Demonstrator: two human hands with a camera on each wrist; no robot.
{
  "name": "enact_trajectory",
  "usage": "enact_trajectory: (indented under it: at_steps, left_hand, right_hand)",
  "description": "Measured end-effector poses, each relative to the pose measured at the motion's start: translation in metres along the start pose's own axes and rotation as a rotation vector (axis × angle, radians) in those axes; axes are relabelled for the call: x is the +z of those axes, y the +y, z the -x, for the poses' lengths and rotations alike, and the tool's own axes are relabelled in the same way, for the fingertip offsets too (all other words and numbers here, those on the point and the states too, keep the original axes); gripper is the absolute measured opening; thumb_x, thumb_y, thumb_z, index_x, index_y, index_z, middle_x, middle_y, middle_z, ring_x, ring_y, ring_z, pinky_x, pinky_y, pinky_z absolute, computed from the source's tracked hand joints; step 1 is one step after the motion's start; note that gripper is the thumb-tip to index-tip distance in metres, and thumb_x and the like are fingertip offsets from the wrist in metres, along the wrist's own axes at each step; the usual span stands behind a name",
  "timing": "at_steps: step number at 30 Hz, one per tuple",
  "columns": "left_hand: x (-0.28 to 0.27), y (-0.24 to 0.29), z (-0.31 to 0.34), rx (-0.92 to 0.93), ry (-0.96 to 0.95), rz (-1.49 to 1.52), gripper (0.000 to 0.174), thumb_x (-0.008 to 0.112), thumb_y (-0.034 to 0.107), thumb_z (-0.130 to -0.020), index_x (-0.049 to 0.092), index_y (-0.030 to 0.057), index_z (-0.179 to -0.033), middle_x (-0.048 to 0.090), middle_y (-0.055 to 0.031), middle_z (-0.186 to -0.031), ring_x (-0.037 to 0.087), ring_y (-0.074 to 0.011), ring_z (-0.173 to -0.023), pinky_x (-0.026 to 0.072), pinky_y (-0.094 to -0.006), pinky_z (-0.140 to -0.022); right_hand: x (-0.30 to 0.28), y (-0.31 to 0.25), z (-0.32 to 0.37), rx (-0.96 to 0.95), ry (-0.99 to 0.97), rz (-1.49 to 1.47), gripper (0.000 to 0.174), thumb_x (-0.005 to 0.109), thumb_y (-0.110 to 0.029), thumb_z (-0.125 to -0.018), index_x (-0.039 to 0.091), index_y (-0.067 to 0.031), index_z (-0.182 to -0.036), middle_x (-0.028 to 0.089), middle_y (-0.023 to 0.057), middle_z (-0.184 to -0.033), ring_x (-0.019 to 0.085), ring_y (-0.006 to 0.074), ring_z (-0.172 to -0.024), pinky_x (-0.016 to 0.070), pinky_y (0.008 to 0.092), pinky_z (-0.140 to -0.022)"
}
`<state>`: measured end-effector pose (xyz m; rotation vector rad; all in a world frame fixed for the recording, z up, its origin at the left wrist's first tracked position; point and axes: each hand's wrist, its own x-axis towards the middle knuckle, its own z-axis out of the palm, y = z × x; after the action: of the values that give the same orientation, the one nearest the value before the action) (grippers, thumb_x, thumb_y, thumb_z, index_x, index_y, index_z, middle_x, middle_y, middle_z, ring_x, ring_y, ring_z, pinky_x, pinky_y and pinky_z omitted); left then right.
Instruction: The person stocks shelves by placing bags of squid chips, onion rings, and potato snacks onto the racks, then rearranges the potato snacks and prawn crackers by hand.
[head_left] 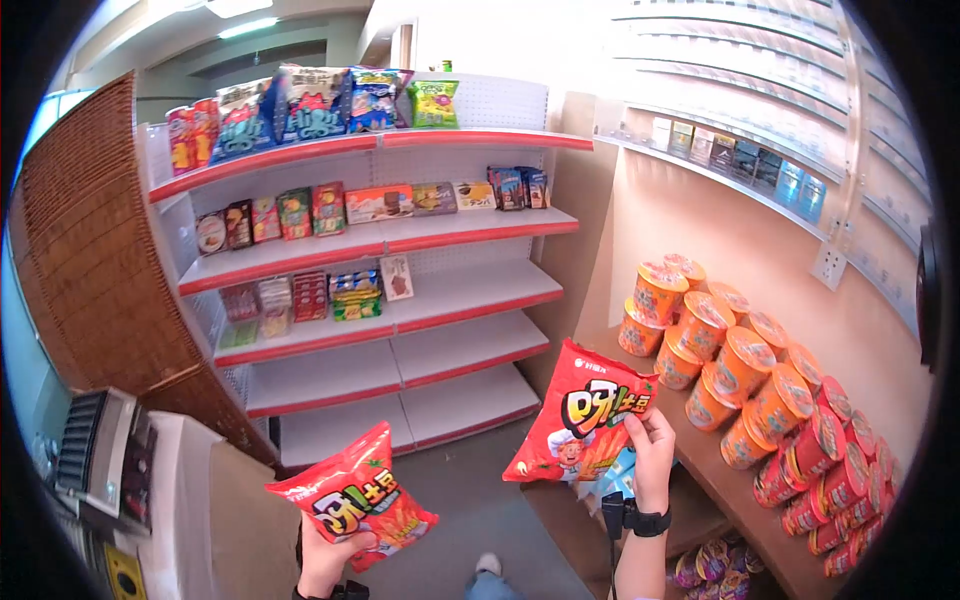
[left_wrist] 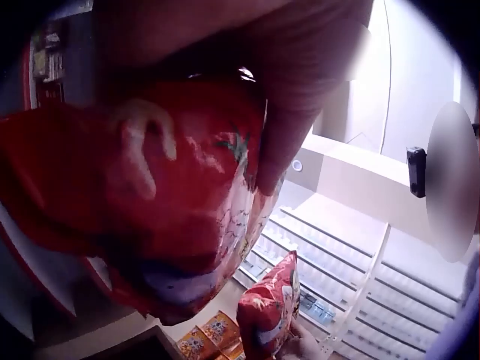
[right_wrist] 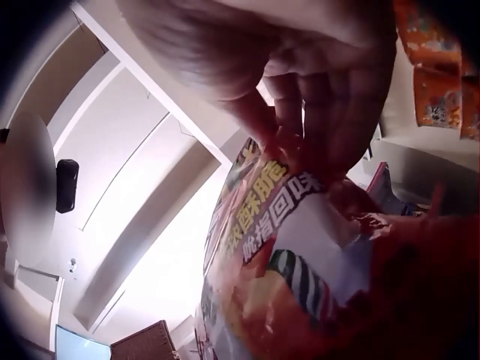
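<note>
My left hand point(head_left: 328, 556) grips a red snack bag point(head_left: 362, 500) by its lower left side, thumb across the front. That bag fills much of the left wrist view, its red back point(left_wrist: 172, 172) under the fingers. A second, matching red snack bag point(head_left: 580, 415) is held up in my right hand point(head_left: 652, 455), pinched at its right edge between thumb and fingers. In the right wrist view the fingers point(right_wrist: 330, 112) curl over the edge of this bag point(right_wrist: 300, 247). Both bags are tilted, their printed fronts toward the head camera, and they hang apart in front of the shelves.
Ahead stands a white shelf unit with red edging point(head_left: 470, 340), bearing chip bags point(head_left: 315, 105) on top and boxed snacks point(head_left: 380, 203) below. Orange cup noodles point(head_left: 745, 360) and red cup noodles point(head_left: 820, 440) are stacked on a brown counter point(head_left: 720, 490) at right. A wicker panel point(head_left: 90, 240) stands left.
</note>
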<state>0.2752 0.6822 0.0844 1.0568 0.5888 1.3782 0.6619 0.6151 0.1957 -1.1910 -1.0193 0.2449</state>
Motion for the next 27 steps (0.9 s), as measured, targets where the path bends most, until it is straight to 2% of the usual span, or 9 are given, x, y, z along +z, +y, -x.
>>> enact_trajectory:
  at_steps: [2,6,7,8,10,13,18,23,27]
  left_hand:
    - [0.016,-0.019,-0.051,-0.015,-0.036,0.003,0.079,0.079,-0.008,-0.056,0.036,0.0032,-0.121,0.056,-0.008,-0.112,0.056,-0.0179,-0.102,0.0463,-0.0337,-0.088]
    - [0.05,-0.054,-0.147,-0.063,0.041,0.049,0.08,0.079,-0.008,-0.056,0.035,0.0041,-0.121,0.056,-0.0089,-0.112,0.057,-0.0185,-0.1,0.0473,-0.0336,-0.087]
    - [0.061,-0.053,-0.165,0.005,0.048,0.053,0.061,0.074,-0.005,-0.067,0.043,0.0022,-0.118,0.058,-0.0089,-0.107,0.058,-0.0181,-0.098,0.0475,-0.0315,-0.085]
    - [0.063,-0.061,-0.186,0.016,0.051,0.057,0.061,0.074,-0.005,-0.067,0.043,0.0022,-0.118,0.058,-0.0089,-0.107,0.058,-0.0181,-0.098,0.0475,-0.0315,-0.085]
    - [0.061,-0.082,-0.228,0.033,0.114,0.065,0.061,0.068,-0.007,-0.068,0.039,0.0044,-0.119,0.056,-0.0078,-0.099,0.059,-0.0168,-0.084,0.0518,-0.028,-0.07]
    - [0.066,-0.078,-0.276,0.036,0.156,0.025,0.067,0.07,-0.006,-0.067,0.036,0.005,-0.124,0.055,-0.0087,-0.107,0.057,-0.0174,-0.09,0.051,-0.0288,-0.075]
    - [0.053,-0.083,-0.342,0.037,0.302,-0.07,0.067,0.07,-0.008,-0.067,0.035,0.0041,-0.124,0.054,-0.0089,-0.107,0.056,-0.0177,-0.092,0.0496,-0.0293,-0.078]
    - [0.04,-0.092,-0.412,0.129,0.456,-0.085,0.072,0.069,-0.01,-0.067,0.033,0.0057,-0.128,0.054,-0.007,-0.103,0.055,-0.0156,-0.087,0.0498,-0.0261,-0.072]
    - [0.029,-0.092,-0.488,0.179,0.485,-0.173,0.064,0.07,-0.011,-0.067,0.037,0.0049,-0.12,0.056,-0.0082,-0.092,0.058,-0.0156,-0.075,0.0517,-0.0271,-0.063]
  right_hand:
    - [0.009,0.025,-0.043,-0.018,0.021,-0.075,0.007,0.057,-0.008,-0.088,0.058,-0.0012,-0.089,0.062,0.0018,-0.09,0.054,0.007,-0.081,0.0418,0.0222,-0.076]
    - [0.065,0.028,-0.157,-0.192,0.143,-0.085,0.01,0.058,-0.01,-0.088,0.055,-0.0027,-0.082,0.058,-0.0009,-0.084,0.049,0.0059,-0.077,0.0398,0.0206,-0.069]
    - [0.057,0.041,-0.194,-0.226,0.091,-0.021,0.009,0.058,-0.011,-0.088,0.057,-0.0022,-0.088,0.058,-0.0005,-0.085,0.05,0.0064,-0.079,0.0406,0.0208,-0.072]
    - [0.06,0.036,-0.229,-0.219,0.045,0.122,0.018,0.054,-0.011,-0.091,0.057,-0.0009,-0.105,0.059,0.001,-0.099,0.053,0.0076,-0.089,0.0428,0.0224,-0.079]
    - [0.096,0.006,-0.302,-0.374,-0.006,0.048,0.019,0.054,-0.014,-0.091,0.057,-0.001,-0.105,0.058,-0.0012,-0.095,0.051,0.0059,-0.084,0.0418,0.0212,-0.075]
    - [0.147,-0.019,-0.422,-0.486,-0.106,-0.01,0.024,0.055,-0.021,-0.09,0.06,-0.002,-0.104,0.061,0.0002,-0.092,0.055,0.0065,-0.084,0.0449,0.0225,-0.07]
    - [0.218,-0.048,-0.597,-0.39,-0.332,0.135,0.024,0.055,-0.028,-0.09,0.058,-0.0082,-0.104,0.061,-0.0014,-0.093,0.057,0.0067,-0.081,0.0464,0.024,-0.069]
    - [0.271,-0.03,-0.735,-0.366,-0.392,0.185,0.026,0.055,-0.03,-0.091,0.058,-0.0073,-0.104,0.061,0.0008,-0.091,0.059,0.0104,-0.077,0.0487,0.0271,-0.067]
    - [0.321,-0.014,-0.829,-0.284,-0.368,0.292,0.023,0.052,-0.023,-0.091,0.057,-0.0032,-0.102,0.061,0.0076,-0.093,0.061,0.019,-0.082,0.0506,0.036,-0.075]
